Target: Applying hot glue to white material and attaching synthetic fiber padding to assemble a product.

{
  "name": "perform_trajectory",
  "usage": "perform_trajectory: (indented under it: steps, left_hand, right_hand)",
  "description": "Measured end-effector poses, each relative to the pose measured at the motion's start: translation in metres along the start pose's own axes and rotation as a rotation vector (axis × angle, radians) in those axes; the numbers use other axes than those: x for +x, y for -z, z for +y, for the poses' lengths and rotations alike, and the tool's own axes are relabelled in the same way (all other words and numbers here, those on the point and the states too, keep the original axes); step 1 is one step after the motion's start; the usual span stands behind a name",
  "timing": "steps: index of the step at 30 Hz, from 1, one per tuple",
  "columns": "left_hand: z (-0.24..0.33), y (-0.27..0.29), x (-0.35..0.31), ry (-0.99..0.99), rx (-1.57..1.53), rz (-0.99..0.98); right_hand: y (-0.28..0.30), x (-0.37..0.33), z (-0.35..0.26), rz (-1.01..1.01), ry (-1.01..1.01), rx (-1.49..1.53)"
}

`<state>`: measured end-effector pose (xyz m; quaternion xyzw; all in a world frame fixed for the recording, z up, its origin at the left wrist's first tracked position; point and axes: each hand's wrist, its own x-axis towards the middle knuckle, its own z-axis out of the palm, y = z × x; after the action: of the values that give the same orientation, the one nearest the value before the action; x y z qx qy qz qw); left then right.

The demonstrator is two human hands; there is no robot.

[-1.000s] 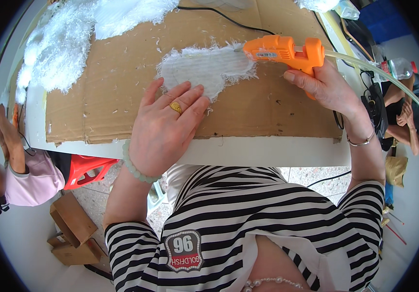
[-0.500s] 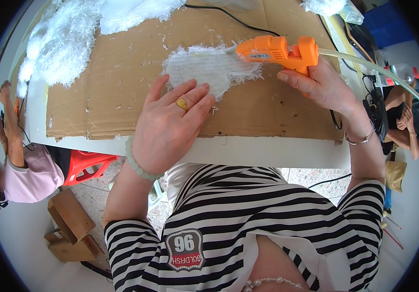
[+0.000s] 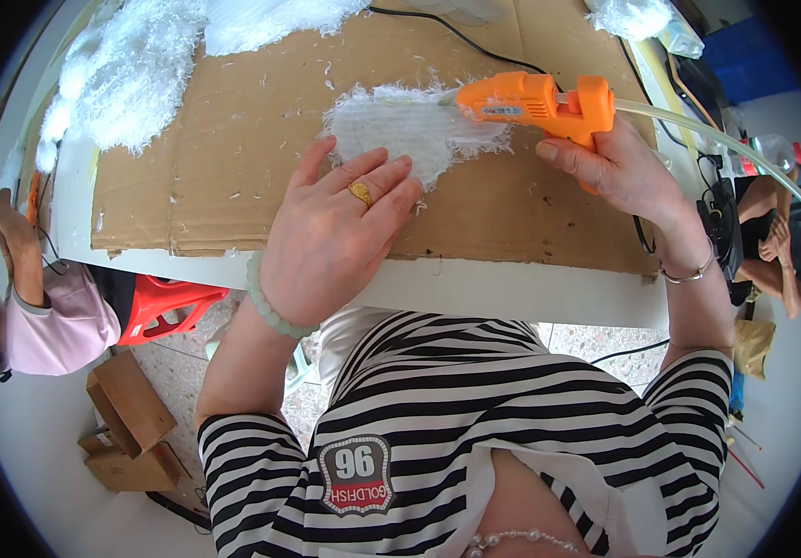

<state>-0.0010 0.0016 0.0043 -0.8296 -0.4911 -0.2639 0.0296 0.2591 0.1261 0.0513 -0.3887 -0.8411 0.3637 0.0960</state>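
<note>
A white fuzzy fabric piece (image 3: pixel 391 126) with frayed edges lies on a brown cardboard sheet (image 3: pixel 261 112). My left hand (image 3: pixel 335 223) rests over its near left edge, fingers stretched and slightly apart, pressing it down. In my right hand (image 3: pixel 614 172) is an orange hot glue gun (image 3: pixel 540 102), my fingers wrapped round its handle. The gun's nozzle points left, over the fabric's upper right part. A long pale glue stick (image 3: pixel 716 130) sticks out of its back and curves away to the right.
Fluffy white fabric (image 3: pixel 135 79) is heaped at the far left, with another white piece (image 3: pixel 270 23) beside it. A black cord (image 3: pixel 456 37) crosses the cardboard's far side. Other people sit at left and right; a red stool (image 3: pixel 172 302) and cardboard boxes (image 3: pixel 131 409) are at left.
The view has shifted slightly. My left hand stays on the fabric, and the glue gun keeps nearly the same place over it.
</note>
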Motion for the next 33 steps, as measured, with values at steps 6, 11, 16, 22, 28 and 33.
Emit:
perform_trajectory:
  steps: [6, 11, 16, 22, 28, 33]
  left_hand:
    - [0.000, 0.001, -0.001, 0.022, -0.003, -0.032]
    - [0.002, 0.002, 0.001, 0.017, -0.003, -0.040]
    - [0.001, 0.001, 0.000, 0.000, -0.011, -0.006]
    - [0.000, 0.000, 0.000, -0.011, 0.000, -0.004]
    - [0.001, 0.000, 0.003, -0.014, 0.020, 0.005]
    - [0.003, 0.005, 0.007, -0.023, 0.047, -0.015]
  right_hand:
    - [-0.006, 0.008, -0.002, 0.020, 0.111, -0.047]
    - [-0.009, 0.013, -0.006, -0.002, 0.101, -0.072]
    - [-0.013, 0.019, -0.021, -0.039, 0.039, -0.039]
    - [-0.009, 0.017, -0.015, -0.004, 0.006, 0.237]
    - [-0.036, 0.018, -0.013, 0.188, 0.041, 0.795]
    - [-0.052, 0.021, -0.029, 0.348, -0.068, 1.061]
